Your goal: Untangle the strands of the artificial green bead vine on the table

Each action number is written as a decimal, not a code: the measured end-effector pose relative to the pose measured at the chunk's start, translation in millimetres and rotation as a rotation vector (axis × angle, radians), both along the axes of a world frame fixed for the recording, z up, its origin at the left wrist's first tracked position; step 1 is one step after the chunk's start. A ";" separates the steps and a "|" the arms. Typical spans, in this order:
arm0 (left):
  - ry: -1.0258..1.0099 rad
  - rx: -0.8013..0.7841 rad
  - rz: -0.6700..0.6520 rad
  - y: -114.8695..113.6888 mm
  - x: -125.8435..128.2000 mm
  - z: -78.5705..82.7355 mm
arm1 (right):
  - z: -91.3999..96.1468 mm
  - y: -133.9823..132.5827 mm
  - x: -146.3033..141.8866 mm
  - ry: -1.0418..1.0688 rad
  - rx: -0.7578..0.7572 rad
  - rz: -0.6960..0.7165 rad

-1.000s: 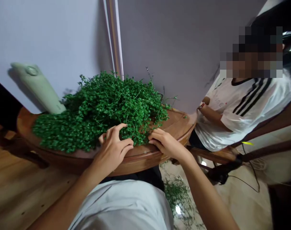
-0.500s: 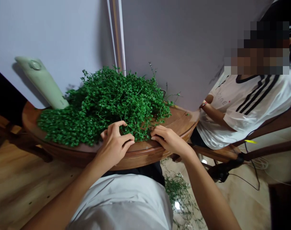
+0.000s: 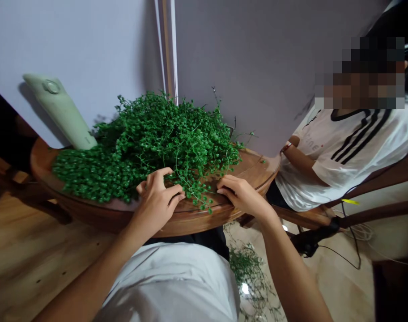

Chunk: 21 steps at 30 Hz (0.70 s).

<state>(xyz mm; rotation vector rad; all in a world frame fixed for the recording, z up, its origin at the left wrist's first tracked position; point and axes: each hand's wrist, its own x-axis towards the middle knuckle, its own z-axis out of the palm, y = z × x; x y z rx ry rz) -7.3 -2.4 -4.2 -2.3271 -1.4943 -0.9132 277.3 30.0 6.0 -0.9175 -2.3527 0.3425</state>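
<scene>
A big heap of leafy green plant sprigs (image 3: 163, 134) covers much of the wooden table (image 3: 254, 167). My left hand (image 3: 160, 192) is at the heap's front edge, its thumb and index finger pinched at the side of a loose sprig (image 3: 197, 190) that hangs toward the table's near rim. On the other side of that sprig, my right hand (image 3: 235, 192) has its fingers curled and pressed together, with a thin stem running to the fingertips. The exact grip points are partly hidden by the fingers.
A pale green bottle (image 3: 65, 116) stands at the left behind the leaves. Another person in a white shirt (image 3: 351, 152) sits at the right. Thin stems (image 3: 251, 277) lie on the floor below the table, and black cables (image 3: 354, 246) run near the chair.
My hands have moved slightly apart, the left one leftward and the right one rightward. The sprig between them now reaches farther over the table's near edge.
</scene>
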 end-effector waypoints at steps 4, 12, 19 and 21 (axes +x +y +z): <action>-0.005 0.077 0.043 -8.2 6.1 3.1 | 0.1 -0.4 -1.6 0.015 -0.027 -0.017; -0.030 0.122 0.014 -30.5 -10.3 1.2 | 0.0 -1.4 -4.3 0.050 -0.053 -0.043; -0.040 0.252 0.171 -4.5 -69.1 28.8 | -1.5 -0.9 -5.4 0.049 -0.039 -0.040; -0.040 0.257 0.193 7.0 -81.5 33.5 | -1.8 -0.8 -5.6 0.048 -0.035 -0.045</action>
